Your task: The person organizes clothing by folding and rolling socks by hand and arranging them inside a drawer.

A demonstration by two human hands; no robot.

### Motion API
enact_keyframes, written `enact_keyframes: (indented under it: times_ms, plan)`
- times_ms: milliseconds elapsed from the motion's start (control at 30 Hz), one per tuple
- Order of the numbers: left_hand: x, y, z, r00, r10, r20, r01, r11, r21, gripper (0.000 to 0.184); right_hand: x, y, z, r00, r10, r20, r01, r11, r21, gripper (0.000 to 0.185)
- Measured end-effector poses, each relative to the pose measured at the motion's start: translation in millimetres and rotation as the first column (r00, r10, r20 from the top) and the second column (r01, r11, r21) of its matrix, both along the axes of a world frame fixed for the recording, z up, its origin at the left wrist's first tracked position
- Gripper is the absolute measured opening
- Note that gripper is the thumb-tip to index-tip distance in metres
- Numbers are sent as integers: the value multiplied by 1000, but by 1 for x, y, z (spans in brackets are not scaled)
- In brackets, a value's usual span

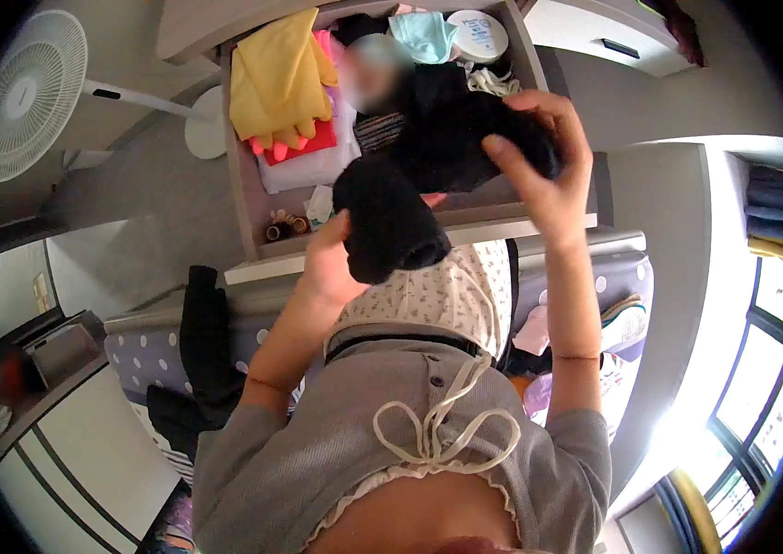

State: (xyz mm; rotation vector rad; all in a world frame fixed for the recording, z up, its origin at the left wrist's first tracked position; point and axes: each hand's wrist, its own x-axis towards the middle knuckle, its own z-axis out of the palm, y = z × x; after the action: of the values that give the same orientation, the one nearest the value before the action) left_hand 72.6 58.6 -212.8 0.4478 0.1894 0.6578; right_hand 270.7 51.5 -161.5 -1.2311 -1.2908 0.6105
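Observation:
An open drawer [244,212] holds folded and loose items. My left hand [331,263] grips a rolled black cloth [387,222] over the drawer's front edge. My right hand [548,166] has its thumb and fingers around another black cloth [465,138] over the drawer's right side. The two dark cloths meet or overlap near the middle; whether they are joined I cannot tell. Yellow gloves [276,78] with red-pink fingertips below them lie at the drawer's left. A light blue cloth [424,37] and a round white container [478,35] are at its back.
A white fan [27,97] stands at the left. Behind my arms is a polka-dot bed or bench [142,355] with black clothing [205,342] and other cloth items. Shelves with folded clothes [775,208] are at the right, beside a window [761,369].

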Motion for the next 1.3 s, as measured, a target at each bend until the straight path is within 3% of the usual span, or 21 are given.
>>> enact_keyframes:
  times_ms: [67,167,267,300,367,467,567,667,700,767,800,833,867,933,967,1067,1133,1200,1233,1300]
  plan:
    - [-7,2,-12,997,16,73,-15,1000,-10,64,5,1,6,993,70,-94,-81,990,-115,26]
    - [2,-2,-4,997,70,27,-70,997,-16,64,2,7,-1,976,177,-124,-194,971,-141,23]
    - [15,0,1,993,117,-12,-117,993,13,60,-12,11,-4,996,34,81,-20,985,-170,21]
    - [18,1,4,991,124,-42,-124,992,0,60,-12,13,-17,986,66,150,-46,990,-131,27]
    - [27,-4,5,973,214,-89,-213,977,17,60,-25,9,-24,996,68,-53,-73,992,-100,33]
    - [33,-5,-4,955,291,47,-283,949,-137,55,-37,2,-46,928,164,-335,-188,981,-42,56]
    - [30,-4,-12,972,233,-18,-233,970,-67,54,-44,-4,-60,746,205,-634,-249,968,20,71]
    - [31,-4,-17,986,153,-61,-153,988,13,59,-42,-16,-67,555,57,-830,-300,944,-136,68]
    - [33,-6,-13,961,191,-198,-179,981,78,52,-38,-16,-74,432,14,-902,-341,928,-149,61]
    - [35,3,-13,918,241,-314,-99,908,408,46,-32,-23,-74,508,32,-861,-366,913,-182,51]
    - [36,7,-12,889,282,-361,-39,832,554,44,-29,-21,-77,647,47,-761,-322,922,-216,43]
    - [38,10,-8,903,245,-354,-24,850,526,35,-26,-19,-80,771,49,-635,-266,931,-251,35]
    - [36,9,-12,898,235,-371,-8,853,521,37,-24,-15,-77,869,36,-493,-197,940,-278,27]
    - [30,7,-24,889,214,-405,25,860,509,43,-21,-7,-63,570,-208,-795,-340,821,-458,22]
    - [27,8,-25,888,213,-408,11,876,482,44,-16,-4,-68,560,-203,-803,-369,807,-461,26]
    - [11,19,-26,843,226,-488,-60,941,334,46,-5,-2,-61,291,-342,-893,-273,865,-420,32]
    - [6,49,-30,741,229,-632,-177,973,146,45,15,3,-71,389,-335,-858,-134,901,-412,39]
    - [7,82,-41,751,275,-600,-228,961,156,42,28,6,-70,272,-242,-931,-167,941,-293,37]
    - [9,94,-45,761,237,-603,-190,971,142,44,30,9,-70,273,-239,-932,-169,942,-291,37]
    - [22,119,-72,587,425,-689,-105,884,456,47,32,11,-68,278,-236,-931,-165,943,-288,36]
